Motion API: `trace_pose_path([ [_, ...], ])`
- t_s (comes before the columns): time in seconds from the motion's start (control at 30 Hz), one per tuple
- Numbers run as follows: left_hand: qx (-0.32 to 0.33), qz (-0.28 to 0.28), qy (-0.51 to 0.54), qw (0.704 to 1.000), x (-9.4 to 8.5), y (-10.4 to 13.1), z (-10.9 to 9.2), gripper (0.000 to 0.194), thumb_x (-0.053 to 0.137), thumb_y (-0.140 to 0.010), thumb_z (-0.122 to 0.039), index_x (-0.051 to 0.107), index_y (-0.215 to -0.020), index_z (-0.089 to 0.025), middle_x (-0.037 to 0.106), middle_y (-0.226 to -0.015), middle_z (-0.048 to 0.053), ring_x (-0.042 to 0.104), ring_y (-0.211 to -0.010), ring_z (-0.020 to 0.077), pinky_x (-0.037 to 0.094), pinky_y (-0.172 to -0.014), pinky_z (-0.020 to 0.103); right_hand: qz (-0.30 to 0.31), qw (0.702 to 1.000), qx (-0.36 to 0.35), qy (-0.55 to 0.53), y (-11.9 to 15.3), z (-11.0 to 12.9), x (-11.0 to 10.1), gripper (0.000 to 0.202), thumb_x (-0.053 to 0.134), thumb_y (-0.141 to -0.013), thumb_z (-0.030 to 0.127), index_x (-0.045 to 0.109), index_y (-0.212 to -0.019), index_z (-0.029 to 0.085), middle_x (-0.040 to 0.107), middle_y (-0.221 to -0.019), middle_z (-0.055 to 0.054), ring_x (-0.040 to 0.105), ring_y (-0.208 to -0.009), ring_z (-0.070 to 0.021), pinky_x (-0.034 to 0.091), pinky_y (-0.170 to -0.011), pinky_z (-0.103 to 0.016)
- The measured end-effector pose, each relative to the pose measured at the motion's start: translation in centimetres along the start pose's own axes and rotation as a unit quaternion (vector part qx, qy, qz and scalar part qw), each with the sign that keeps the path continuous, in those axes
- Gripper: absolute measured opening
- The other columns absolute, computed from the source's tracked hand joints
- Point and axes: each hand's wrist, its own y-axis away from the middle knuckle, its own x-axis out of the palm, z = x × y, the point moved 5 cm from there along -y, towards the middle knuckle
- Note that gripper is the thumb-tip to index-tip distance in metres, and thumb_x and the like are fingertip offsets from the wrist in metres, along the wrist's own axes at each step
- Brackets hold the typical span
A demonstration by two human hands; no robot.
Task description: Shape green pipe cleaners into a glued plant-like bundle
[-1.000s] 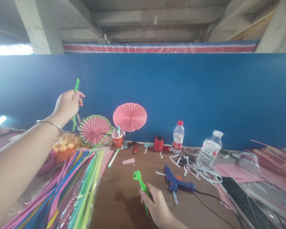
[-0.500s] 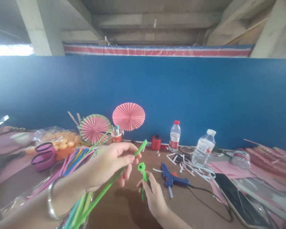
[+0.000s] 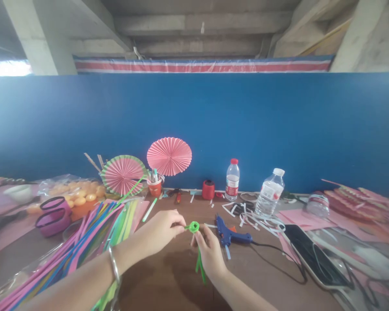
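Note:
My left hand (image 3: 160, 231) pinches the end of a green paper strip right at a small green rolled coil (image 3: 193, 226). My right hand (image 3: 210, 252) holds the coil on its green stem, whose tails (image 3: 199, 268) hang below my fingers. Both hands meet over the brown table (image 3: 168, 276), near its middle. A silver bangle (image 3: 114, 270) sits on my left wrist. The long green strip runs back under my left forearm and is mostly hidden.
A bag of coloured paper strips (image 3: 84, 242) lies left. A blue glue gun (image 3: 228, 234) with its cord lies just right of my hands. Two pink paper fans (image 3: 169, 156), a pen cup (image 3: 154, 186), red thread spool (image 3: 208, 190), two water bottles (image 3: 269, 193), a phone (image 3: 311, 255) stand behind.
My left hand came down from high at the left with the green strip and brought its end to the coil. My right hand raised the coil slightly and moved toward it.

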Motion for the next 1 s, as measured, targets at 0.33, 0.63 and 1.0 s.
trace_pose_path([
  [0.33, -0.010, -0.116, 0.014, 0.993, 2.5, -0.3, 0.2, 0.012, 0.049, -0.076, -0.026, 0.061, -0.074, -0.023, 0.067, -0.080, 0.000, 0.059, -0.086, 0.0201, 0.042, -0.075, 0.029, -0.036, 0.998, 0.033, -0.045, -0.1, 0.3, -0.2, 0.013, 0.056, -0.078, 0.027, 0.051, -0.086, 0.018, 0.053, -0.059, 0.003, 0.054, -0.053, -0.0119, 0.042, -0.048, -0.021],
  [0.63, -0.001, -0.116, 0.016, 0.993, 2.9, -0.4, 0.8, 0.012, 0.047, -0.078, -0.021, 0.058, -0.073, -0.022, 0.065, -0.075, -0.003, 0.058, -0.071, 0.0150, 0.042, -0.067, 0.025, -0.035, 0.997, 0.002, -0.076, -0.3, 1.2, -0.3, 0.013, 0.057, -0.075, 0.018, 0.052, -0.087, 0.019, 0.058, -0.071, 0.002, 0.056, -0.062, -0.0120, 0.045, -0.060, -0.024],
  [1.0, 0.015, -0.107, -0.001, 0.994, 3.1, -0.5, 0.3, 0.013, 0.046, -0.074, -0.015, 0.057, -0.069, -0.020, 0.061, -0.069, -0.003, 0.055, -0.063, 0.0132, 0.040, -0.060, 0.023, -0.037, 0.992, 0.007, -0.117, 0.0, 1.1, -0.3, 0.029, 0.062, -0.073, 0.025, 0.056, -0.101, 0.019, 0.062, -0.082, -0.003, 0.058, -0.069, -0.0152, 0.049, -0.066, -0.029],
])
